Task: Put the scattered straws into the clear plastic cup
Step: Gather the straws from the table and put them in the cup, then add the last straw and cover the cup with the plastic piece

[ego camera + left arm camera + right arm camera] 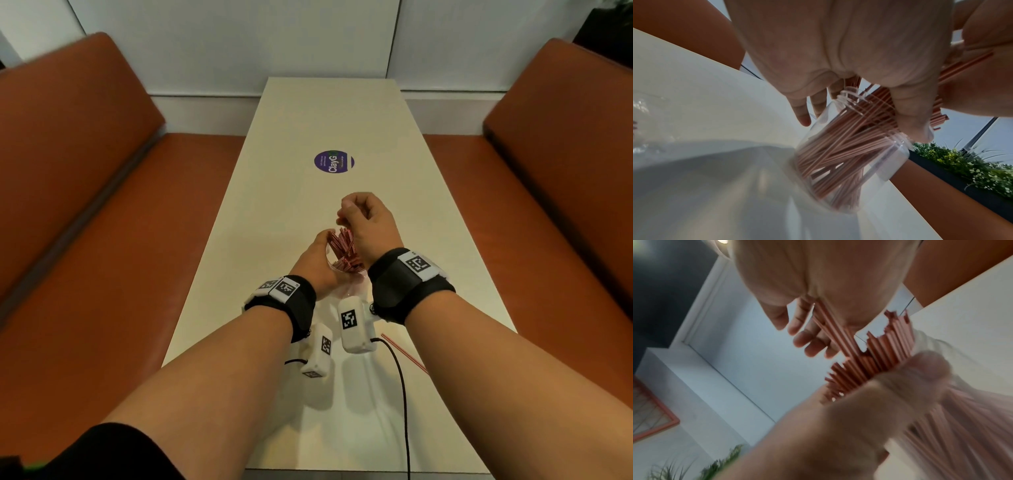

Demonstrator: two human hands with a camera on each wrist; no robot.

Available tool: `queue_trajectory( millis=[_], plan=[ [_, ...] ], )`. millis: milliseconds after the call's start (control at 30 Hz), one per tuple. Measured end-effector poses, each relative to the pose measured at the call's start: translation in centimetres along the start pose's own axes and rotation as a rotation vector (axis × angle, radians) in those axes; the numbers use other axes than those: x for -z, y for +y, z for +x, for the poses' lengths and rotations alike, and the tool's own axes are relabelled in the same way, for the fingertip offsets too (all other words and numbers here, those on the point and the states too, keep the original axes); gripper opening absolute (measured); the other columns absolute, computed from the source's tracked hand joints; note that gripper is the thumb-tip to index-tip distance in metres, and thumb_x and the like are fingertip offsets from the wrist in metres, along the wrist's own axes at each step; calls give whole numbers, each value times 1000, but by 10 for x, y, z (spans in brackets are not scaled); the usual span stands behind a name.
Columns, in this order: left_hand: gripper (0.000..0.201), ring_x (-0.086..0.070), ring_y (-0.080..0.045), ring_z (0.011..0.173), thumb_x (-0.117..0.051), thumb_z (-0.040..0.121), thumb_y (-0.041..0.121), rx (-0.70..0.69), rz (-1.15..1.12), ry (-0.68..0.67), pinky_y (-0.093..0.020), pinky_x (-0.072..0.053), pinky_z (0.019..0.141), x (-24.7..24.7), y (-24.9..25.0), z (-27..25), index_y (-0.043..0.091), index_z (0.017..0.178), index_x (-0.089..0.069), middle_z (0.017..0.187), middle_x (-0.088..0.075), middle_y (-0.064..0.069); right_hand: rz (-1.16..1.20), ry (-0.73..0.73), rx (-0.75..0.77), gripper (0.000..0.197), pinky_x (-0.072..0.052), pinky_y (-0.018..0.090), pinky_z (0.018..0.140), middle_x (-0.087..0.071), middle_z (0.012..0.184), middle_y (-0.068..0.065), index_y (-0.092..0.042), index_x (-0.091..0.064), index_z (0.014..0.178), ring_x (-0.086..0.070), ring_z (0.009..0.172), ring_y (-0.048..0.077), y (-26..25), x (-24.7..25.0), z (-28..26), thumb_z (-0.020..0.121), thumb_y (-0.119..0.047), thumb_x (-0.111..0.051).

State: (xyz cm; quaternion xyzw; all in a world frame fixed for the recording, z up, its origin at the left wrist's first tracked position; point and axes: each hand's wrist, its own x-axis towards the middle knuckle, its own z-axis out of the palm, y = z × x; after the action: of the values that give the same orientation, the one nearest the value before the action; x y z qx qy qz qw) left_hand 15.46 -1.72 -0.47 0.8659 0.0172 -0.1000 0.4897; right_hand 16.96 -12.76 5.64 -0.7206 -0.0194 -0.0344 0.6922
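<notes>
Clear plastic cup [849,164], tilted on table [329,113] and packed with red straws [342,248]: keep steady, feed new ends in parallel. Left hand [317,262] wrapped round cup near rim. Right hand [366,222] curled, apparently pinching a few straws above the mouth. One stray straw [404,353] remaining nearby on table

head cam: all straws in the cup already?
No: one red-and-white straw lies on the table near its front right edge, beside the right forearm, apart from the clear plastic cup.
</notes>
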Motion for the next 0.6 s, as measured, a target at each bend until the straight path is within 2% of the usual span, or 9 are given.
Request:
queue_trajectory(
  millis=[100, 167, 233, 333, 400, 467, 500, 600],
  plan=[
    [95, -48, -21, 126, -82, 63, 37, 4, 0, -5, -40, -41, 105, 0, -1, 1, 29, 141, -29, 136, -52, -2, -219, -24, 79, 20, -48, 27, 85, -66, 94, -3, -20, -64, 102, -61, 91, 10, -2, 3, 1, 96, -18, -45],
    [96, -50, -22, 125, -80, 64, 36, -2, 2, -12, -39, -42, 104, 0, -1, 1, 26, 143, -27, 137, -51, -3, -492, -132, 119, 29, -42, 24, 90, -67, 110, 1, -17, -65, 113, -58, 102, 12, 2, 3, 0, 98, -19, -40],
    [96, -51, -22, 125, -79, 65, 35, -9, 5, -14, -37, -42, 103, 1, -1, 1, 25, 144, -26, 136, -52, -2, -620, -163, 194, 32, -36, 20, 92, -64, 122, 3, -14, -63, 120, -55, 113, 15, 4, 4, -3, 99, -20, -39],
    [98, -52, -19, 121, -82, 65, 35, -33, 10, 0, -30, -40, 100, 2, -2, 0, 25, 145, -26, 130, -55, 0, -554, 34, 292, 32, -37, 20, 90, -62, 120, -1, -15, -61, 122, -54, 105, 8, -4, 23, -6, 97, -26, -44],
    [95, -55, -16, 113, -81, 67, 34, -38, 15, 4, -25, -39, 95, 2, -1, -2, 24, 145, -27, 119, -56, 5, -564, 171, 300, 28, -41, 23, 84, -62, 111, 1, -14, -62, 115, -55, 95, 9, 1, 46, -14, 94, -27, -49],
    [95, -55, -17, 115, -82, 66, 36, -30, -9, -11, -25, -39, 95, 2, -2, -2, 25, 143, -28, 120, -56, 6, -728, 188, 200, 21, -38, 24, 75, -60, 99, 2, -14, -61, 105, -55, 87, 16, 18, 70, -30, 89, -27, -55],
    [99, -53, -15, 118, -83, 64, 42, -31, -15, -21, -26, -39, 98, 1, -2, -2, 26, 143, -28, 124, -55, 6, -847, 122, 99, 20, -36, 25, 73, -59, 96, 2, -15, -60, 102, -55, 85, 18, 31, 81, -40, 87, -27, -57],
    [115, -49, -16, 126, -79, 49, 60, -33, -1, -33, -35, -38, 108, 1, 0, -3, 27, 145, -25, 137, -52, 3, -1165, -227, -293, 30, -39, 28, 70, -61, 100, 3, -18, -59, 100, -52, 84, 19, 67, 103, -70, 78, -37, -67]
  ],
)
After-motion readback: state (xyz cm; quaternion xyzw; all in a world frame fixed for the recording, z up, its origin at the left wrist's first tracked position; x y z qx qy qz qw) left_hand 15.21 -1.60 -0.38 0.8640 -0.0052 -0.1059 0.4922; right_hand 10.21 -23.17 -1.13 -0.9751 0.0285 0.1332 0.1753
